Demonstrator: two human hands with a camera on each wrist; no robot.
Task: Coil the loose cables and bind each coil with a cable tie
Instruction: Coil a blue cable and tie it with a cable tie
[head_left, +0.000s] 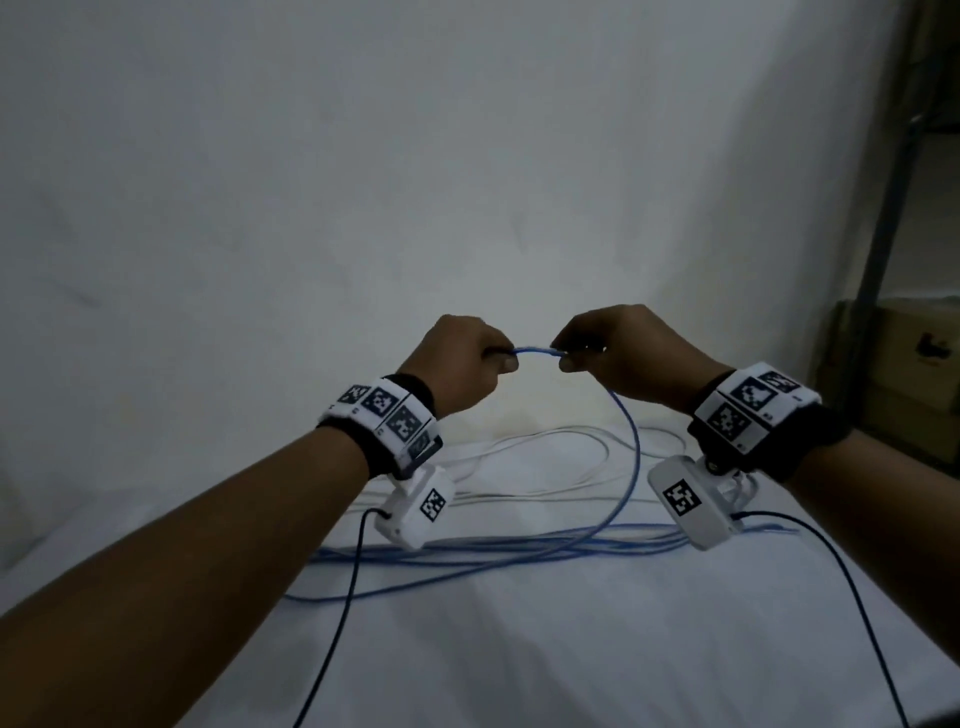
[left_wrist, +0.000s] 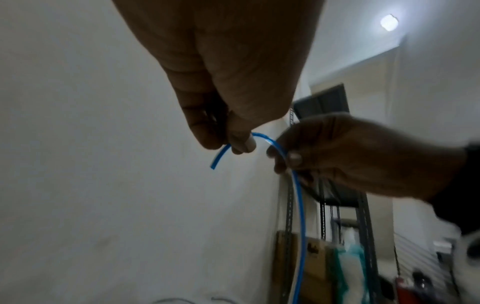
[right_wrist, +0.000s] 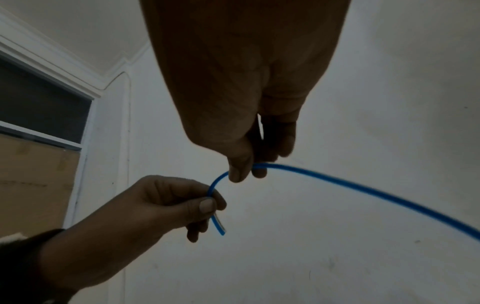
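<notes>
Hands (head_left: 540, 358) above table (head_left: 571, 649); loose cables (head_left: 519, 551) on table.

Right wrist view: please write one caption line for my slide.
Right hand and left hand pinch the free end of the blue cable before coiling.

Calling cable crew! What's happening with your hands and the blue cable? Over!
Left hand pinches blue cable near its end. Right hand pinches it alongside. White cable loose behind.

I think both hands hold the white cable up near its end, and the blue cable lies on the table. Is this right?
Not quite. The left hand and right hand pinch the blue cable near its end; the rest of it trails down to the table. The white cable lies untouched on the table. The head view shows this.
</notes>
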